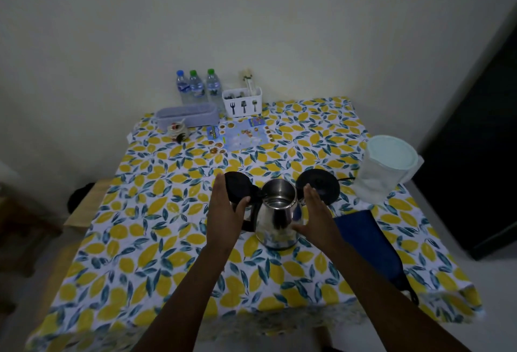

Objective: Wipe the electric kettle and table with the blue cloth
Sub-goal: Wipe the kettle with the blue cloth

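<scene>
The steel electric kettle (275, 221) stands on the lemon-print table (145, 228) in the middle, its black lid (236, 183) flipped open to the left. My left hand (225, 211) is on the kettle's black handle side, thumb hooked near the lid hinge. My right hand (316, 211) is flat against the kettle's right side, fingers straight and thumb touching the steel body. The blue cloth (369, 242) lies folded on the table just right of my right forearm, in neither hand.
The kettle's round black base (321, 183) sits behind my right hand, its cord running right. A lidded translucent container (387, 167) stands at the right edge. Water bottles (195, 85), a cutlery caddy (242, 102), a grey tray (187, 116) and sticker sheets (240, 134) line the back.
</scene>
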Tool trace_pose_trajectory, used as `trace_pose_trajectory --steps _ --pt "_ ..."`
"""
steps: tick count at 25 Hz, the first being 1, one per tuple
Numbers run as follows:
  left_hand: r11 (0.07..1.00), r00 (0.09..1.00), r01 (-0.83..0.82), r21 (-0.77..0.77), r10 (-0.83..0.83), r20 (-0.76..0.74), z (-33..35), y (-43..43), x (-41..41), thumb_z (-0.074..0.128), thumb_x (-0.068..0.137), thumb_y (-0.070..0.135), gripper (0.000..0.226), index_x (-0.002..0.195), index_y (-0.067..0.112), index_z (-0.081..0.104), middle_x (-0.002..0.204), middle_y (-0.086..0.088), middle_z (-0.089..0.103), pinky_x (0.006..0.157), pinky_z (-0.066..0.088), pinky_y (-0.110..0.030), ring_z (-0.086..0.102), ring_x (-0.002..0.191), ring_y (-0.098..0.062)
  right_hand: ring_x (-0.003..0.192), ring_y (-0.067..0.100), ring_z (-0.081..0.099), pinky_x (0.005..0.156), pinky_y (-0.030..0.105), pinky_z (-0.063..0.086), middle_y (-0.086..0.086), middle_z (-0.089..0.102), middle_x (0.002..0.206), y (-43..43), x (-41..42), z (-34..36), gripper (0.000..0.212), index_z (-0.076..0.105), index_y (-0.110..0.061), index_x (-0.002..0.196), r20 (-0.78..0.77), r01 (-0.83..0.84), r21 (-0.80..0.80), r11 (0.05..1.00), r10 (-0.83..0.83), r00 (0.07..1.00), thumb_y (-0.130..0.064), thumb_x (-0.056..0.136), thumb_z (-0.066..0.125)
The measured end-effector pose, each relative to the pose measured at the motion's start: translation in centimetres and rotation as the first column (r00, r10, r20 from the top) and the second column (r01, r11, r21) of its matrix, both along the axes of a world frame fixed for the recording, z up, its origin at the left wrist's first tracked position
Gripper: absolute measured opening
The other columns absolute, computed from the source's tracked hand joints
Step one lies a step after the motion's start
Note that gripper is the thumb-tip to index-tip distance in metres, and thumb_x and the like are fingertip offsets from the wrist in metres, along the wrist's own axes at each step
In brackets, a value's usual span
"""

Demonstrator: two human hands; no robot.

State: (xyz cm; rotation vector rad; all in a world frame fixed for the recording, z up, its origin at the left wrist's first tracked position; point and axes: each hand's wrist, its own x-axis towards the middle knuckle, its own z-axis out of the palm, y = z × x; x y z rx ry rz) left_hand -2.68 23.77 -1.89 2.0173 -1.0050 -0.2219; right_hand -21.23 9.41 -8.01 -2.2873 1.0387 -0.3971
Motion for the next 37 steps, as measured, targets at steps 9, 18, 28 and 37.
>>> trace_pose_trajectory --steps 9,18,28,37 --pt "0.782 0.758 0.544 0.303 -0.613 0.221 1.2 -6.7 -2.3 0.057 0.096 0.023 0.069 0.152 0.014 0.018 0.163 -0.005 0.014 0.124 0.014 -0.042 0.006 0.151 -0.022 0.147 0.021 0.011 0.113 0.053 0.028 -0.007 0.009 0.157 -0.8 -0.8 -0.4 0.102 0.013 -0.023 0.15 0.023 0.0 -0.025 1.0 0.001 1.0 -0.028 0.075 0.08" --pt "0.761 0.623 0.385 0.523 -0.632 0.461 -2.5 -7.6 -2.9 0.034 0.101 0.042 0.059 0.152 0.015 0.019 0.161 -0.003 0.02 0.124 0.01 -0.043 0.008 0.15 -0.026 0.146 0.018 0.004 0.113 0.049 0.029 -0.011 0.006 0.154 -1.4 -1.1 -1.5 0.1 0.01 -0.024 0.15 0.07 -0.045 -0.028 0.999 0.047 0.996 -0.031 0.077 0.077" --pt "0.781 0.704 0.514 0.356 -0.621 0.345 -2.3 -10.5 -8.7 0.044 0.1 0.028 0.048 0.143 0.008 0.038 0.153 -0.01 0.038 0.122 0.016 -0.041 0.019 0.149 -0.025 0.148 0.026 0.002 0.114 0.057 0.013 -0.005 0.003 0.161 -3.8 -8.3 -4.9 0.092 0.008 -0.033 0.15 -0.27 0.096 -0.098 0.991 -0.119 0.955 -0.052 0.081 0.065" --pt "0.65 0.715 0.579 0.492 -0.695 0.076 -10.2 -13.2 -14.6 0.041 0.102 0.027 0.051 0.148 0.01 0.029 0.159 -0.007 0.027 0.122 0.014 -0.035 0.011 0.151 -0.023 0.147 0.032 -0.008 0.111 0.065 0.013 0.0 -0.009 0.162 -5.5 -15.4 -10.9 0.078 0.005 -0.05 0.146 -0.59 0.154 0.017 0.988 -0.115 0.799 -0.078 0.08 0.037"
